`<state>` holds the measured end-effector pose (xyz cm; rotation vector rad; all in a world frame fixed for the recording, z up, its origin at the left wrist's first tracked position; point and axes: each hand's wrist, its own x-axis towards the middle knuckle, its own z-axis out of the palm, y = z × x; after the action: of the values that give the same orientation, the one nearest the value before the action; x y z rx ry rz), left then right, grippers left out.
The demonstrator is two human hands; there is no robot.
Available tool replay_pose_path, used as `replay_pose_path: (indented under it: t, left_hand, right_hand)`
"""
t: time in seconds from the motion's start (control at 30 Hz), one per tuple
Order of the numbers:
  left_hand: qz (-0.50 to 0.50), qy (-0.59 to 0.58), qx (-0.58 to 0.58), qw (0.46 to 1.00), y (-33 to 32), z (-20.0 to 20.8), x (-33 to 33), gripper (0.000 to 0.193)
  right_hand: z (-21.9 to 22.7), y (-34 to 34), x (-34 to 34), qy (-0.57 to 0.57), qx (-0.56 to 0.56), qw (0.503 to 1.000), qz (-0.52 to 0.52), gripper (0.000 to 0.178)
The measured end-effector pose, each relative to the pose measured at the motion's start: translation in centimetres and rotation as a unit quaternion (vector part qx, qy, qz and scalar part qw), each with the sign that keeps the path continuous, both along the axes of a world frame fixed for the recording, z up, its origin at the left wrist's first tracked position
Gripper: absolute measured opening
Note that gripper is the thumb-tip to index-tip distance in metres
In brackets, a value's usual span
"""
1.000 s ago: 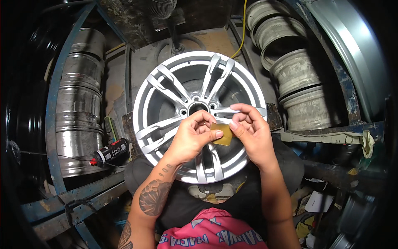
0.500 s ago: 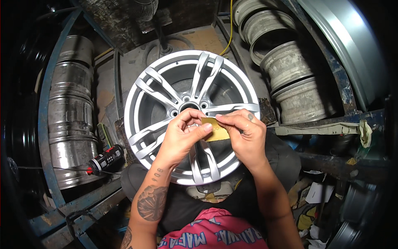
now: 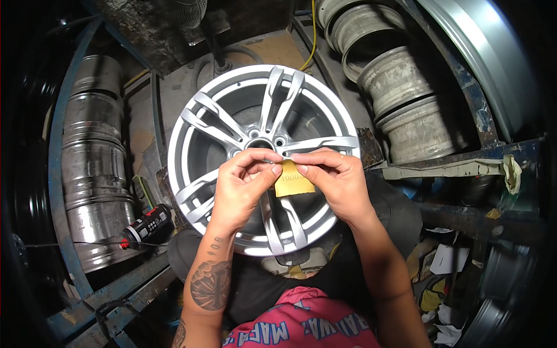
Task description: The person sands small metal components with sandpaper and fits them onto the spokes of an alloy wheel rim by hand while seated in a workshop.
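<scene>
Sandpaper (image 3: pixel 295 181), a small yellow piece, is held up over the near half of the wheel (image 3: pixel 269 104), just on the person's side of the hub; cannot tell whether any part of it touches the spokes below. Left hand (image 3: pixel 241 180): thumb and forefinger closed in a pinch on the upper left corner, other fingers curled in behind. Right hand (image 3: pixel 338 177): thumb pressed on the upper right corner, forefinger reaching along the top edge until its tip nearly meets the left one; grip appears closed, though the underside of the pinch is hidden. Printed face is up, lower edge hangs free. Wheel lies flat, face up, in front of the person. Left of the wheel: dark can (image 3: pixel 146 225) with a red cap, tipped on its side, and beyond it stacked polished rims (image 3: pixel 96 168). Right of the wheel: dull grey rims (image 3: pixel 400 78). Notes on method (judgement): grip near the corners with light, equal pressure from both thumbs; keep the top edge straight between the pinches; turn or bend the sheet gradually, since a hard pull could tear it and a skewed crease would leave an uneven surface; hold it clear of the spokes while adjusting the fingers.
</scene>
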<state>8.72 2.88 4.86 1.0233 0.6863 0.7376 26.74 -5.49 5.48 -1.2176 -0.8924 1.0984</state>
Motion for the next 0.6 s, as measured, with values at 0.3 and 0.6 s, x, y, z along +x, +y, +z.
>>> replay_pose_path:
  t: [0.3, 0.6]
  left_hand:
    - [0.016, 0.067, 0.069, 0.995, 0.0, 0.8, 0.1, 0.015]
    - [0.086, 0.156, 0.409, 0.895, -0.1, 0.7, 0.6, 0.01]
  right_hand:
    - [-0.6, 0.2, 0.2, -0.216, 0.106, 0.97, 0.009, 0.023]
    - [-0.1, -0.3, -0.6, 0.085, 0.019, 0.996, 0.009, 0.017]
